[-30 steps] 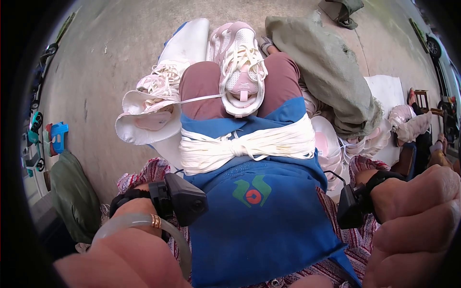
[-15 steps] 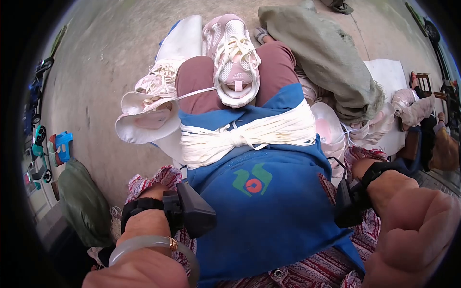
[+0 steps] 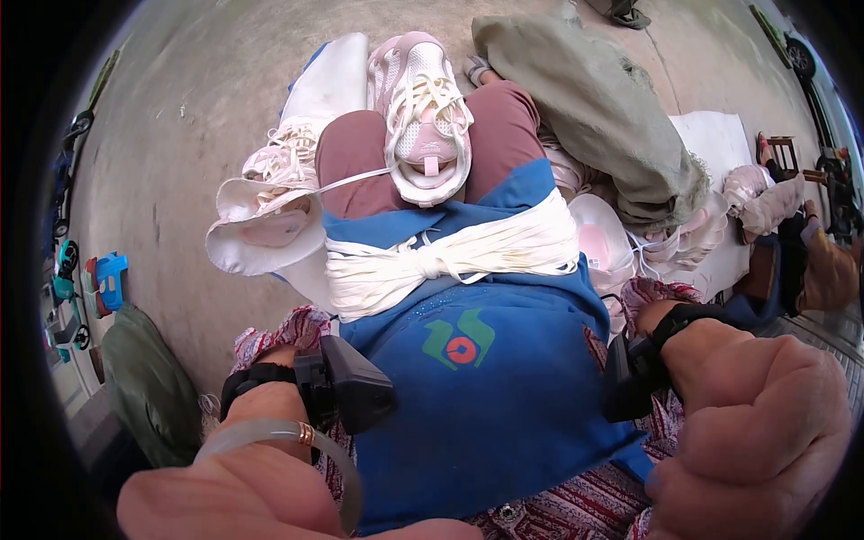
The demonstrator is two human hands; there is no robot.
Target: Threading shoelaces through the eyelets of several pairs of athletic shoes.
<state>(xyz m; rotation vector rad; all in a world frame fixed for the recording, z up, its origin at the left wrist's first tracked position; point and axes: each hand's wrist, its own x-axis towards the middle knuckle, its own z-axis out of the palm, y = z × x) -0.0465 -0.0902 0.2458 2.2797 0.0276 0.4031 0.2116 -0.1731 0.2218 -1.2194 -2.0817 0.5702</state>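
My right hand (image 3: 765, 432) is raised close at the lower right, fingers curled in; whatever they hold is hidden. At the lower left, my left hand (image 3: 243, 495) wears a pale bangle (image 3: 261, 434); most of its fingers drop below the picture's edge. A blue apron (image 3: 477, 423) covers my lap between the forearms. Across it lies a bundle of cream-white shoelaces (image 3: 513, 241), tied at the middle. Beyond, a laced pink-and-white sneaker (image 3: 427, 117) rests between my knees, heel toward me. A lace (image 3: 355, 178) stretches left from it toward a pale shoe upper (image 3: 265, 220).
More pale shoe uppers (image 3: 603, 238) lie right of my lap. A grey-green cloth sack (image 3: 594, 108) drapes beyond them, beside a white sheet (image 3: 715, 139). Dark green fabric (image 3: 148, 382) and a blue plastic stool (image 3: 111, 281) stand at left. A person's arm (image 3: 828, 261) shows far right.
My left hand has spread wider along the lower edge, a finger now reaching right. My right hand has shifted slightly left. The lap and shoes sit a little further left in view.
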